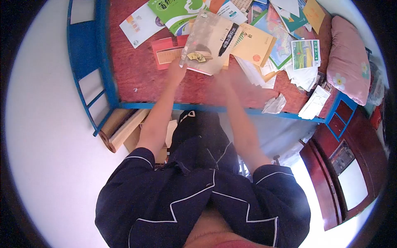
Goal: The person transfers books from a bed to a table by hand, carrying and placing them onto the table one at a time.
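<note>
A grey-beige book (211, 39) with black characters and a fan picture lies tilted on top of other papers on the red bed board (144, 87). My left hand (177, 71) is at the book's lower left corner, its fingers closed on that edge. Close below the book's lower right edge is my right hand (224, 78), smeared by motion, so its fingers cannot be made out. Partly under the book is a red booklet (165, 53). Beside it on the right lies a tan booklet (254, 44), and a green book (175, 14) is at its upper left.
A blue metal frame (84, 53) borders the board. At the right are a map (278, 35), a landscape picture (304, 55), loose white papers (315, 101) and a pink pillow (348, 62). A rolled mat (124, 130) stands below the left end.
</note>
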`<state>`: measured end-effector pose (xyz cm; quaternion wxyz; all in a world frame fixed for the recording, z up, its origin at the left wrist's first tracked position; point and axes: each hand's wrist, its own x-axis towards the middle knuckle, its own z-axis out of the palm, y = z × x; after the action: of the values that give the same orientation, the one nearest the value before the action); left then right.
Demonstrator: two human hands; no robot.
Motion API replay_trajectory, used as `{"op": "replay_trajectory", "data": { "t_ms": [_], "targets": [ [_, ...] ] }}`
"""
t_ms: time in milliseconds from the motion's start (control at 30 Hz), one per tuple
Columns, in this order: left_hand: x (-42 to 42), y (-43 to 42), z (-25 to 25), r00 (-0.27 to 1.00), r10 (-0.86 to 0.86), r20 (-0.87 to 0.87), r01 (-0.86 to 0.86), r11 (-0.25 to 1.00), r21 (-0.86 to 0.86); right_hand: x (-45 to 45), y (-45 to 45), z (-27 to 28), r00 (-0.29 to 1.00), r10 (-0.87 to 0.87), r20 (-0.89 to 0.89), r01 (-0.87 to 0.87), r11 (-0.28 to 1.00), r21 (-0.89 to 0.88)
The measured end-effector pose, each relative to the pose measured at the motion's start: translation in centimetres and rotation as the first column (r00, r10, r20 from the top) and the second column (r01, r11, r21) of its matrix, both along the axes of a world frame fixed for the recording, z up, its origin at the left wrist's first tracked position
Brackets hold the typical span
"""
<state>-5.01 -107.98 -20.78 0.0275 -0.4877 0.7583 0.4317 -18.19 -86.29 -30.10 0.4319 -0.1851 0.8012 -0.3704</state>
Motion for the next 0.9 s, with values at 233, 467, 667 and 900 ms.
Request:
{"op": "replay_trajectory", "data": {
  "t_ms": [233, 467, 667, 900],
  "targets": [
    [-0.1, 0.4, 3.4, 0.992, -0.057, 0.110, 0.056, 0.998, 0.012, -0.1, -2.9, 8.5, 0.996, 0.001, -0.089, 0.023, 0.963, 0.270],
    [0.0, 1.9, 3.8, 0.999, 0.035, -0.032, -0.031, 0.992, 0.123, 2.3, 0.0, 16.3, 0.811, -0.472, 0.346, 0.483, 0.873, 0.059],
    [2.0, 6.1, 7.8, 0.996, -0.025, 0.085, -0.015, 0.896, 0.444, 5.7, 6.5, 19.4, 0.532, -0.580, 0.617, 0.661, 0.740, 0.125],
    [5.4, 12.7, 10.6, 0.987, -0.130, -0.099, 0.162, 0.696, 0.700, 9.3, 14.8, 21.4, 0.615, -0.562, 0.553, 0.645, 0.762, 0.057]
  ]
}}
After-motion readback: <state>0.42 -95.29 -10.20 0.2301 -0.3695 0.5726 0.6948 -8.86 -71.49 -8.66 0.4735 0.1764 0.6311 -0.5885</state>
